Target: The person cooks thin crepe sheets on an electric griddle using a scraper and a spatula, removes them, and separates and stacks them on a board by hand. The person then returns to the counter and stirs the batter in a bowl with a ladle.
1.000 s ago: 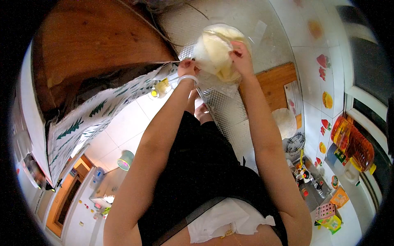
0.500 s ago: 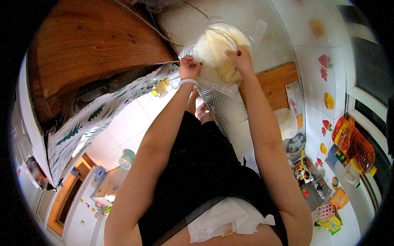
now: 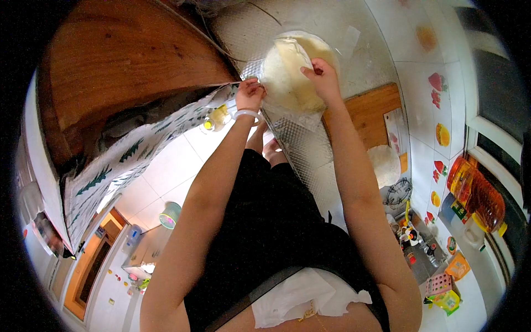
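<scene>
A pale round flatbread (image 3: 287, 74), thin and soft, lies on a sheet of clear plastic (image 3: 304, 117) on the counter (image 3: 365, 52), its upper layer folded over. My right hand (image 3: 322, 79) pinches the folded layer near its right edge, thumb against the fingers. Left of the bread, by the counter's edge, is my left hand (image 3: 251, 95), its fingers curled and closed; what they hold, if anything, is hidden. A white bracelet (image 3: 247, 114) circles that wrist.
Nearer on the counter are a wooden cutting board (image 3: 354, 122), a metal blade (image 3: 395, 130) and another pale round sheet (image 3: 384, 166). A wooden panel (image 3: 138, 55) rises at left above a patterned curtain (image 3: 119, 155). An orange bottle (image 3: 478, 193) stands by the window.
The folded upper layer of flatbread has shifted left, exposing more bread at the upper right. My left hand has drawn slightly left; my right hand has moved only a little upward.
</scene>
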The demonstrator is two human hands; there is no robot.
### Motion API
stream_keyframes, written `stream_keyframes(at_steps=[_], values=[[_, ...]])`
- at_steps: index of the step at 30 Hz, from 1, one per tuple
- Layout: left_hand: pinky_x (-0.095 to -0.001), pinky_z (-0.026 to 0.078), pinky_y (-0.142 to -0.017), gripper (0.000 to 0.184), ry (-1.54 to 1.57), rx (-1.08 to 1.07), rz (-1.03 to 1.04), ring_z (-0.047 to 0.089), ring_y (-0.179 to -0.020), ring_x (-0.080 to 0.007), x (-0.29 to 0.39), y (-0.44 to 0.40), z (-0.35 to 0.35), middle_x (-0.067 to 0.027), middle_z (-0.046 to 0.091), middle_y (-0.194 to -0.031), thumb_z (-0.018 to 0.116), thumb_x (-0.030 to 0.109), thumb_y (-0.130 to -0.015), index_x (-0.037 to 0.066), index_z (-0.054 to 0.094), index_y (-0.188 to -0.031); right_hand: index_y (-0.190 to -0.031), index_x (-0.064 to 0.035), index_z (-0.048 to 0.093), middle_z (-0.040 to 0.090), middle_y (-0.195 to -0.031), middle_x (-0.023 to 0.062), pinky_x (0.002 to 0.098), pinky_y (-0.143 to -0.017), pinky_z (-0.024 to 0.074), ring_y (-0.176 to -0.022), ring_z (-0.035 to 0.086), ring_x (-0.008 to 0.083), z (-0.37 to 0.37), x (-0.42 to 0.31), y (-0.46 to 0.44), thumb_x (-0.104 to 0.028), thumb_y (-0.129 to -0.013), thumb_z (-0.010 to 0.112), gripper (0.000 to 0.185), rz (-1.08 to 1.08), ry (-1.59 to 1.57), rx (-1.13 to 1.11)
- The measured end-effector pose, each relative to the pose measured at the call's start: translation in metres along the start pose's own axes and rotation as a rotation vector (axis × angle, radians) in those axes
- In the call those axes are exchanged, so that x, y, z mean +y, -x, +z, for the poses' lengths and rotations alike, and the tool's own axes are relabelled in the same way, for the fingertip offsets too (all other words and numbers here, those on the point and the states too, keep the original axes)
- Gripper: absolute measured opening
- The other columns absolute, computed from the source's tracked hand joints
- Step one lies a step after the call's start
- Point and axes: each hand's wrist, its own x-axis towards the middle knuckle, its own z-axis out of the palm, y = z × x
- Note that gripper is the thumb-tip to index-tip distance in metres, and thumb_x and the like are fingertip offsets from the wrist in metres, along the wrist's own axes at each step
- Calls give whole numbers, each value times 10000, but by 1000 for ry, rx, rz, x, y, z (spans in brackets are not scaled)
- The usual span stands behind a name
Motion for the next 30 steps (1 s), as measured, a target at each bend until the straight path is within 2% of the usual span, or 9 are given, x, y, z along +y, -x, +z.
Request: stream_keyframes(at_steps=[3, 6, 9, 15, 21, 24, 27, 30], values=[[-260, 519, -641, 272, 118, -25, -32, 639, -723, -176, 7, 4, -4, -111, 644, -825, 569, -46, -789, 2, 506, -1049, -877, -33, 623, 588, -720, -9, 257, -602, 436, -641, 513, 91, 8, 7, 2, -111, -763, 712, 164, 5, 3, -39], [-258, 530, -640, 237, -97, -47, -4, 642, -724, -174, 5, 1, -10, -128, 638, -879, 558, -61, -801, -1, 517, -1027, -885, -36, 625, 601, -728, 1, 260, -610, 443, -643, 524, 98, 16, 8, 3, -110, -763, 709, 166, 7, 40, -55], [-268, 544, -626, 198, -150, 1, 26, 646, -716, -180, -4, -6, -12, -125, 625, -895, 569, -55, -805, 0, 528, -992, -898, -39, 625, 611, -734, 13, 266, -620, 453, -650, 539, 109, 23, 16, 3, -113, -757, 713, 182, -2, 54, -65], [-289, 556, -597, 163, 246, 193, -59, 646, -708, -204, -4, 3, -6, -96, 603, -867, 584, -47, -816, 18, 534, -957, -937, -38, 619, 628, -751, 48, 288, -637, 474, -664, 571, 133, 38, 7, 10, -127, -748, 718, 231, 47, 113, -101], [-312, 562, -614, 158, 412, 298, -152, 646, -724, -220, -7, 4, -10, -94, 603, -874, 576, -47, -830, 34, 532, -959, -946, -31, 610, 629, -754, 72, 293, -636, 477, -653, 576, 156, 51, 14, 12, -135, -742, 717, 253, 16, 157, -128], [-356, 558, -713, 195, 459, 345, -158, 642, -797, -255, -5, 8, -14, -102, 625, -911, 568, -66, -804, 46, 536, -959, -949, -35, 613, 633, -770, 89, 303, -644, 482, -662, 592, 177, 57, 7, 17, -130, -731, 717, 260, 16, 230, -133], [-347, 554, -730, 192, 514, 319, -128, 642, -806, -243, -2, 12, -20, -110, 638, -912, 571, -56, -812, 40, 558, -978, -952, -41, 617, 640, -786, 104, 325, -654, 488, -677, 612, 209, 63, 0, 23, -117, -722, 710, 259, -1, 253, -112], [-330, 549, -744, 189, 424, 219, -81, 642, -808, -225, 3, 16, -21, -115, 647, -918, 584, -25, -830, 38, 577, -1008, -946, -45, 618, 646, -824, 113, 348, -668, 490, -715, 624, 239, 65, -1, 24, -128, -715, 707, 261, -14, 283, -99]])
